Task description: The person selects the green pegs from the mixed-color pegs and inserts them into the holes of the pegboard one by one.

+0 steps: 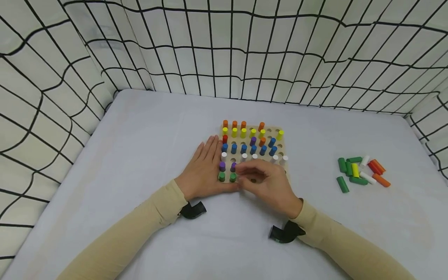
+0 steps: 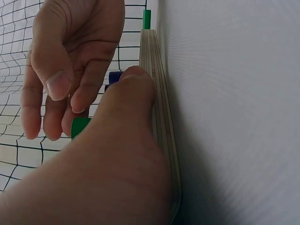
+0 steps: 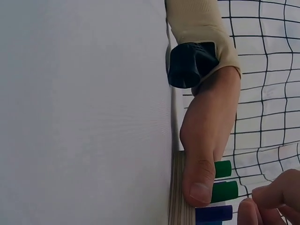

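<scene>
A wooden pegboard (image 1: 273, 129) carries rows of coloured pegs. My left hand (image 1: 205, 171) lies along its left side with straight fingers. The left thumb (image 2: 133, 108) stretches along the near edge, beside a green peg (image 3: 225, 191). Over the near part of the board hovers my right hand (image 1: 267, 182), fingers bent and thumb apart from them. Its fingertips are right by a purple peg (image 1: 233, 167) and a green peg (image 1: 233, 177) in the second column. No peg shows between the right thumb and fingers in the left wrist view.
Loose green, white, red, orange and yellow pegs, among them a green one (image 1: 342, 184), lie on the white table (image 1: 315, 128) to the right. Black grid netting (image 1: 231, 50) over white walls surrounds the table's back and sides. Black wrist mounts (image 1: 287, 232) hang under both sleeves.
</scene>
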Demonstrator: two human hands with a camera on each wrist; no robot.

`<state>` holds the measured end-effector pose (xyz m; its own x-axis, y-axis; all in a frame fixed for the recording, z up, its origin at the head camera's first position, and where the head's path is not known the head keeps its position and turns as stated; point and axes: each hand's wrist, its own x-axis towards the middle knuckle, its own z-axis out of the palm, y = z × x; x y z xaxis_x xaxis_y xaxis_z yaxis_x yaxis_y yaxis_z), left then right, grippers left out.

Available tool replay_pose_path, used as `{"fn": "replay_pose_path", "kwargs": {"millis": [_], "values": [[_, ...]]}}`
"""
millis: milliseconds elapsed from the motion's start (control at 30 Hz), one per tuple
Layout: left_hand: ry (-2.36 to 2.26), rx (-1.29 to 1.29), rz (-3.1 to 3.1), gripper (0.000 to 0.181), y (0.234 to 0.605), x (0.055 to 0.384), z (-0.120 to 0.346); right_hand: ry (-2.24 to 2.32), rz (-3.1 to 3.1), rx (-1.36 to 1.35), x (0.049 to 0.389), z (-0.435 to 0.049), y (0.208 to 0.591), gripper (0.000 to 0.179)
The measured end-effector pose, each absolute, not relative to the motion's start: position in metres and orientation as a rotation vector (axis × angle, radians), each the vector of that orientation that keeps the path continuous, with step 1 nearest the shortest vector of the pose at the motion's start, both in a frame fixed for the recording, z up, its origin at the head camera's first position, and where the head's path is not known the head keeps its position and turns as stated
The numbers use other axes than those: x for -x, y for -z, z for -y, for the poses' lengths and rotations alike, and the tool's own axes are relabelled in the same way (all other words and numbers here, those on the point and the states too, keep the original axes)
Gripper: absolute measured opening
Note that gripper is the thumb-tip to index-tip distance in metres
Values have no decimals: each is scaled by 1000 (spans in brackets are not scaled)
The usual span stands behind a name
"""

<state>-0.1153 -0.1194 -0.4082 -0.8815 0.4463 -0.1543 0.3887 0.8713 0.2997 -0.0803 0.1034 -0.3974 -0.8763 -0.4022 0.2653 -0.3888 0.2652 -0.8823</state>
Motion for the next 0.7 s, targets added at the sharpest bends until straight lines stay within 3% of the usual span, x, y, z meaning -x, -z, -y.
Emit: {"fn": "replay_pose_path", "kwargs": {"millis": [700], "values": [[-399,-634,-2829,137,409,113,121,1715,-2653,799,89,-135,367,37]]}}
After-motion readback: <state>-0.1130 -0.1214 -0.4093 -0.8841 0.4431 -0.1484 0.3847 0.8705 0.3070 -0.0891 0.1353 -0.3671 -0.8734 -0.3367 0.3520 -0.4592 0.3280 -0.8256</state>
